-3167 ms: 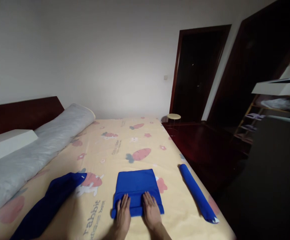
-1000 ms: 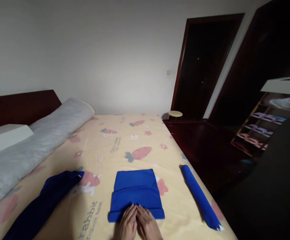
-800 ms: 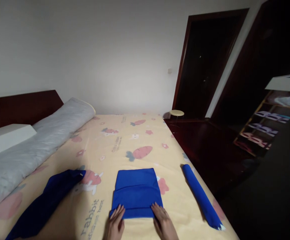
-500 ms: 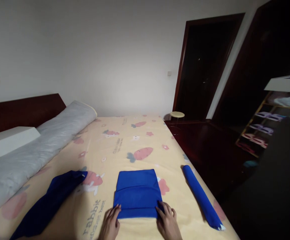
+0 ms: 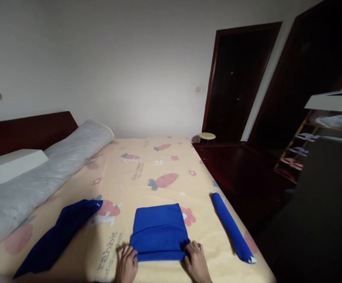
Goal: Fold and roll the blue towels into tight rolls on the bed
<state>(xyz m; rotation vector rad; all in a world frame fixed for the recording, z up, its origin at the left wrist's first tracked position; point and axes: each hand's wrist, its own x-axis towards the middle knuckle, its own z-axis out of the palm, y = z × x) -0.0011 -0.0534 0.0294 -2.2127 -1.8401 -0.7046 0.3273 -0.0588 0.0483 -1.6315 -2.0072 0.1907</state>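
Observation:
A folded blue cloth (image 5: 159,232) lies flat on the bed, with creases across it and a narrow folded band along its near edge. My left hand (image 5: 127,261) grips the near left corner with curled fingers. At the near right corner, my right hand (image 5: 196,257) has its fingers bent around the edge; its thumb tip is partly hidden. Left of my hands lies a loose, dark blue cloth (image 5: 60,236) with a small white tag. To the right, a tightly rolled blue cloth (image 5: 231,228) rests near the bed's side edge, white showing at its near end.
The bed sheet (image 5: 141,188) has carrot and rabbit prints. A rolled grey quilt (image 5: 67,161) and a white box (image 5: 16,165) are by the headboard (image 5: 29,127). Beyond the bed stands a round stool (image 5: 207,136). A shoe rack (image 5: 295,153) and dark chair-like shape (image 5: 321,208) are at right.
The folded cloth has shifted slightly toward me and to the left. My fingers, flatter on its near corners before, are now more curled around them. The other two cloths lie as before.

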